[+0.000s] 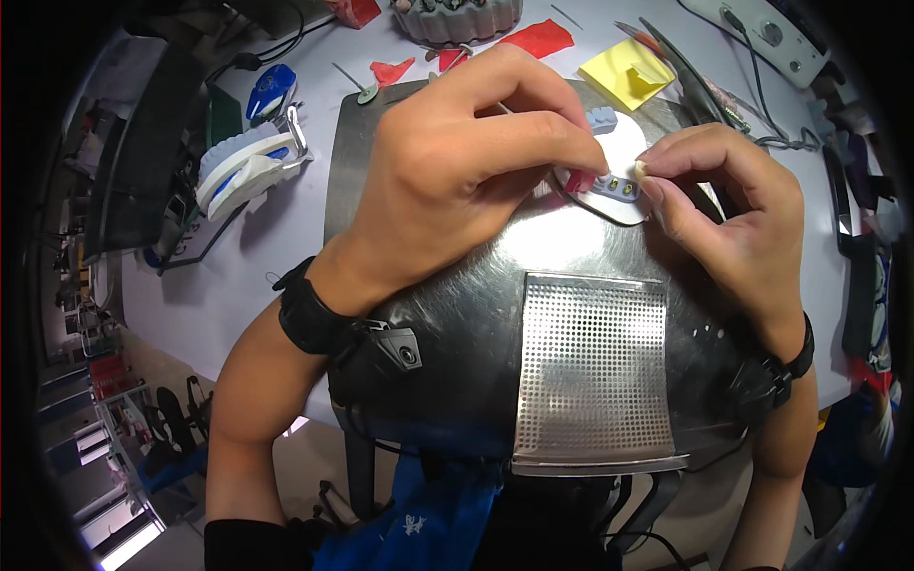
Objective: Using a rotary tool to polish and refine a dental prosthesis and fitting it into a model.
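Right now my left hand (476, 152) lies knuckles-up over a small flat white oval plate (624, 171), fingers curled narrow and pinched down on a little red block (579, 181) at the plate's left edge. My right hand (733, 209) comes in from the other side, thumb and forefinger closed tight on a tiny pale bit (645, 168) right at the plate's rim; I cannot tell what that bit is. The plate carries two small yellowish studs (621, 186) near its lower edge and a bluish-grey ridged piece (602, 118) at its top. It all rests on a broad, polished steel worktop (457, 324) with rounded corners, glossy and reflective, and nearer to me a perforated metal sheet (592, 371), dotted with fine round holes, sits on it. Both wrists wear black bands. Beyond the steel, on the matte white table (238, 276), lie a yellow pad of sticky notes (628, 71), scraps of red wax-like sheet (538, 38), and a blue and white plastic tool (249, 162) off to my left
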`<state>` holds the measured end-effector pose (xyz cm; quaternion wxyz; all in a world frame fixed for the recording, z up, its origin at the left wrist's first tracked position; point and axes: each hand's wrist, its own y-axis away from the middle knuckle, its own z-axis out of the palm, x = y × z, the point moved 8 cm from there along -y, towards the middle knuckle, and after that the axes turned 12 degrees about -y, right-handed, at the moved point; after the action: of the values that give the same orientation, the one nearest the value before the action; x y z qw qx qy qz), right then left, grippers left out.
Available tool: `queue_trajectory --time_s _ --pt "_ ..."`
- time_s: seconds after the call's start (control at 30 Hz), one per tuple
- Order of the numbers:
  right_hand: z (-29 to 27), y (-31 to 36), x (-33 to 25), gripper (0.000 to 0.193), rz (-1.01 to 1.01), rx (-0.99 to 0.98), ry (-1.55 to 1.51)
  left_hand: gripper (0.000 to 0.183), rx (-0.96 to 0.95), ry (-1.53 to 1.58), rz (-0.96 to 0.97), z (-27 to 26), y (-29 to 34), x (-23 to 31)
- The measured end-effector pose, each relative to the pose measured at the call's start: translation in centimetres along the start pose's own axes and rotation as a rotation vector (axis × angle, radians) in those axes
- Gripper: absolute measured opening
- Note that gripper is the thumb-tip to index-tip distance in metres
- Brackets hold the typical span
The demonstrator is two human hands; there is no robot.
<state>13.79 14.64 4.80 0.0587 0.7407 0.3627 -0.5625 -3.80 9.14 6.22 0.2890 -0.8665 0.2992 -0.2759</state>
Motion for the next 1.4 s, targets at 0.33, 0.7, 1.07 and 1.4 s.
queue_trajectory --time_s 0.33,0.7,1.07,1.4 --pt "0.9 -0.1 -1.2 0.016 -0.113 -0.083 0.104 0.031 0.033 0.043 0.014 0.3 -0.3 0.4" --pt "0.9 -0.1 -1.3 0.017 -0.123 -0.085 0.110 0.035 0.075 -0.031 -0.060 0.1 -0.3 -0.2" --pt "1.2 -0.1 -1.6 0.017 -0.186 -0.103 0.186 0.032 0.058 -0.023 -0.054 0.7 -0.3 -0.4" --pt "1.2 -0.2 -2.7 0.019 -0.307 -0.121 0.281 0.047 -0.021 0.003 -0.121 0.7 -0.1 -0.7"
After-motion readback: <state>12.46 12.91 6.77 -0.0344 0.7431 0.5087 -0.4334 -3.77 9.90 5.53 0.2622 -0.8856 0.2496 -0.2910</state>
